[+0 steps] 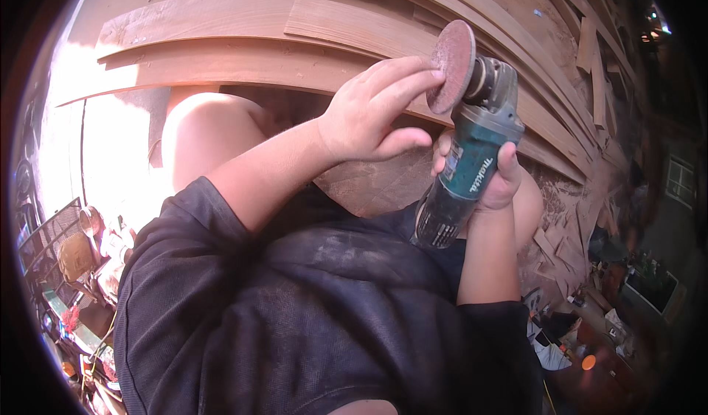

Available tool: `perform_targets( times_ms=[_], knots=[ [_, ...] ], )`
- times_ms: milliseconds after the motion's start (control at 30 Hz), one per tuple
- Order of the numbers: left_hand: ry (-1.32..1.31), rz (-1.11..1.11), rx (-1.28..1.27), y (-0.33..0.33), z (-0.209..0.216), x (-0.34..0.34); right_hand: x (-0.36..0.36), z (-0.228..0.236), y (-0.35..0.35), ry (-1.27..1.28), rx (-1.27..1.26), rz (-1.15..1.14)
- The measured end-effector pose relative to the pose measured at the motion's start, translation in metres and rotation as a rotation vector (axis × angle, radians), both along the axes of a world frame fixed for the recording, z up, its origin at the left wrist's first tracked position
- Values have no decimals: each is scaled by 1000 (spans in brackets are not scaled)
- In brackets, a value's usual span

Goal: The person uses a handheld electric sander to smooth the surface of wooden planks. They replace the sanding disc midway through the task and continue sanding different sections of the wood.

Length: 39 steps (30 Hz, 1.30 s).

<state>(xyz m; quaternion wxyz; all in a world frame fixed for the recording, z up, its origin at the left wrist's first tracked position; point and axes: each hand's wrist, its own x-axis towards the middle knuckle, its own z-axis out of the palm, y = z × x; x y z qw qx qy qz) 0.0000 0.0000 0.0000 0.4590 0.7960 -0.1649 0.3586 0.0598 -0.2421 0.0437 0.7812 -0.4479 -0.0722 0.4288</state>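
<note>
My right hand [499,186] is wrapped round the teal and black body of an angle grinder [478,148], which is tilted with its grey metal head up. A round, reddish sanding disc [453,64] is fitted on the head, and its worn face is turned to the left. My left hand [369,112] reaches across from the left with its fingers stretched out. Its fingertips touch the disc's face, while the thumb stands apart below. The grinder is above my lap, in front of my dusty dark shirt.
Long wooden boards [214,20] lie across the far side, just beyond my knees. Wood offcuts and shavings [564,241] cover the ground at the right. Mixed clutter lies at the lower right, near an orange round thing [588,362], and more is heaped by a basket [55,230] at the left.
</note>
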Motion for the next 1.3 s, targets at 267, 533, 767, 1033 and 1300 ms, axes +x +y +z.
perform_targets(
  times_ms=[267, 533, 767, 1033, 1300],
  knots=[
    [-334, 139, 118, -2, 9, 2, -24, -43, 10, 385, 557, 153],
    [-169, 172, 130, 32, 16, 5, -17, -64, 30, 453, 399, 244],
    [-137, 265, -99, 43, 17, 10, -13, -52, 47, 474, 395, 185],
    [386, 69, -466, 43, 26, 14, -8, -61, 43, 416, 494, 325],
    [924, 114, -785, 42, 66, 15, -5, -70, 29, 383, 411, 285]
  ],
)
